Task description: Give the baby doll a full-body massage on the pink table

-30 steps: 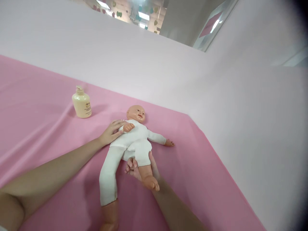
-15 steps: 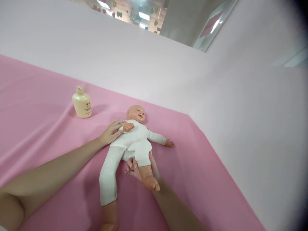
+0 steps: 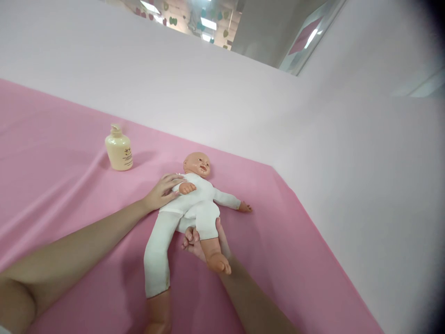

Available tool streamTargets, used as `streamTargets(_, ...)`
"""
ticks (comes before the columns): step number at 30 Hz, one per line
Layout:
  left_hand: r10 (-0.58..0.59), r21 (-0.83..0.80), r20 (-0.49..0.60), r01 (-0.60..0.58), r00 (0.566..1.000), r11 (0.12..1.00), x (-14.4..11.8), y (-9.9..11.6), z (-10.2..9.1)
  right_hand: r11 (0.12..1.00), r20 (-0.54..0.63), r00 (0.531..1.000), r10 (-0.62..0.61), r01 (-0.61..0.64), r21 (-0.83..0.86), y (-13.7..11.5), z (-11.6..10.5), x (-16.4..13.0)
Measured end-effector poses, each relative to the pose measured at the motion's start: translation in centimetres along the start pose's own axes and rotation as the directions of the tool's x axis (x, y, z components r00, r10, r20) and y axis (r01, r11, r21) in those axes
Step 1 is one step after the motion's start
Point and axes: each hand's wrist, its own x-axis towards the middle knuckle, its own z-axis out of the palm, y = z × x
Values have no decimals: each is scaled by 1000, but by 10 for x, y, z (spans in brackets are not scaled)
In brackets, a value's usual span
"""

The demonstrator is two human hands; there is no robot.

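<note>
A baby doll [image 3: 191,197] with a white cloth body lies on its back on the pink sheet, its head toward the wall. My left hand [image 3: 165,190] is wrapped over the doll's arm at the left side of its chest, and the doll's small fist pokes out beside my thumb. Lower down, my right hand [image 3: 194,243] cups the doll's bent leg from beneath. My fingers show on one side of that leg and my thumb on the other. The doll's other leg stretches toward me, and its far arm lies out to the right.
A pale yellow pump bottle [image 3: 119,150] stands on the pink sheet [image 3: 69,185], left of the doll's head. White wall [image 3: 174,93] rises behind the sheet and along its right side. Higher up, a window or mirror [image 3: 194,23] shows ceiling lights and hanging decorations.
The doll's fist beside my left hand has shifted slightly right and down, with my left fingers moving a little along with it. My right hand and the bent leg look nearly unchanged.
</note>
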Motion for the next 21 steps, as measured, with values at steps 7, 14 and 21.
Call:
streamTargets(7,17,12,3,-17,1000,1000,0,1,0,999,4,1000,-11,11,31,0,-2,1)
streamTargets(14,56,62,44,-59,997,996,-1,3,0,995,-116,992,-54,64,83,-4,4,4)
streamTargets(21,42,78,58,-46,997,996,-2,2,0,995,-138,987,-78,86,55,-5,7,4)
